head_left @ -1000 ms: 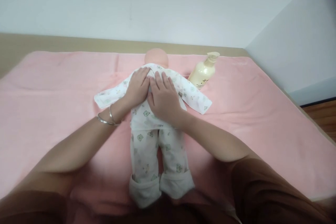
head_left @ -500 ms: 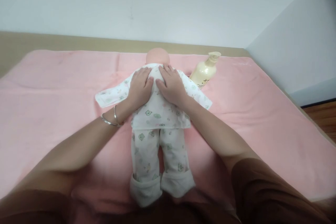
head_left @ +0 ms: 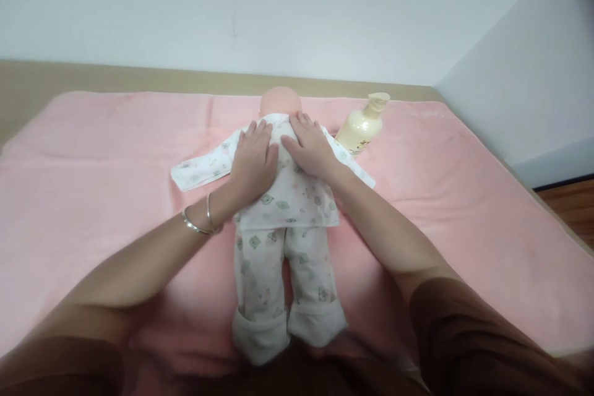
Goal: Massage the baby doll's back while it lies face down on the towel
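A baby doll (head_left: 288, 204) in a white printed top and matching trousers lies on a pink blanket (head_left: 116, 154), its bald head at the far end and no facial features showing. My left hand (head_left: 254, 159) rests flat on the left part of its upper torso, fingers stretched out. On the right part lies my right hand (head_left: 310, 147), also flat, fingertips close to the collar. Both palms touch the cloth and hold nothing. The doll's sleeves spread out to either side. Its trouser cuffs are folded up, and the feet cannot be seen.
A cream pump bottle (head_left: 362, 127) stands on the blanket just beyond the doll's right-hand sleeve. Behind the blanket runs a beige table edge (head_left: 153, 77) against a white wall (head_left: 297, 18). Wooden flooring shows at the far right.
My left hand has turned slightly and shifted a little right on the doll's torso. My right hand has also shifted slightly right. The bottle stays in place.
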### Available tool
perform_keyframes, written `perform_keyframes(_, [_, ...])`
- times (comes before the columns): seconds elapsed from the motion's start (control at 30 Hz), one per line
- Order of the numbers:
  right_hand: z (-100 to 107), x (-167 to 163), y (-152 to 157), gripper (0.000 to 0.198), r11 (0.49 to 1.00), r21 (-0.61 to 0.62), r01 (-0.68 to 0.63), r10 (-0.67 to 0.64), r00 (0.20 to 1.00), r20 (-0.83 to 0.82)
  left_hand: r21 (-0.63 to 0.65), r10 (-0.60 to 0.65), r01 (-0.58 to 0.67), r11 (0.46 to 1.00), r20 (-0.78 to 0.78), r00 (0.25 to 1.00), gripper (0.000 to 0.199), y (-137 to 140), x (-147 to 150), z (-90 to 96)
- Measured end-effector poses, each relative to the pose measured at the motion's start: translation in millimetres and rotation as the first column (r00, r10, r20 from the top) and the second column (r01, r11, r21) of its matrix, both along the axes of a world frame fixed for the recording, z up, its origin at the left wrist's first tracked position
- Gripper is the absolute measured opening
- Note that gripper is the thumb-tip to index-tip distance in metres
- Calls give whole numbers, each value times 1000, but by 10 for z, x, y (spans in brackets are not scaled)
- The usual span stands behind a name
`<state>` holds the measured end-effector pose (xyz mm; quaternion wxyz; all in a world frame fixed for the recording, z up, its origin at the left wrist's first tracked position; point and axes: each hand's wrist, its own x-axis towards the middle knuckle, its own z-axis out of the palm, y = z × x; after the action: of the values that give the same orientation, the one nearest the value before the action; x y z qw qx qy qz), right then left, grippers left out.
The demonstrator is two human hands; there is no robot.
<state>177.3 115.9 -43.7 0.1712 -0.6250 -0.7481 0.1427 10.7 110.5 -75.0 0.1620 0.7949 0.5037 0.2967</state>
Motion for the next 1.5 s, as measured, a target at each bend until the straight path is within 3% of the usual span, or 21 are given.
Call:
perform_keyframes(0.17, [10,-84,-109,68,997,31,68,-70,995,73,-3,-61,61,998,6,998,62,-127,30,50])
perform_keyframes(0.3, [-19,-266,-370,64,982,180,60,-93,980,178,-46,3,-2,999,26,1000,63,90,-9,50])
perform_keyframes(0.43, [-36,-326,-441,61,973,223,58,-104,974,201,-63,36,-37,997,-12,999,64,246,-45,26])
perform_keyframes(0.73, [-60,9,43,64,998,67,-6,1,997,75,58,-67,72,996,-83,994,60,-144,43,92])
perform_keyframes(0.93, [28,-184,-288,59,985,165,44,-79,973,215,-89,22,-23,996,-14,1000,63,167,-13,89])
perform_keyframes(1.1, [146,-315,-544,56,979,201,15,-80,945,319,-36,67,-67,997,7,998,62,248,-27,33])
perform_keyframes(1.2, [175,-236,-430,47,990,140,20,-53,970,238,-32,65,-67,997,-49,997,63,62,30,73])
perform_keyframes(1.33, [159,-63,-135,47,998,45,39,-43,995,88,-31,-35,32,999,-93,995,63,-179,93,195])
perform_keyframes(1.5, [99,-109,-159,55,995,84,49,-59,991,120,-148,-32,15,989,-118,993,66,-58,64,277])
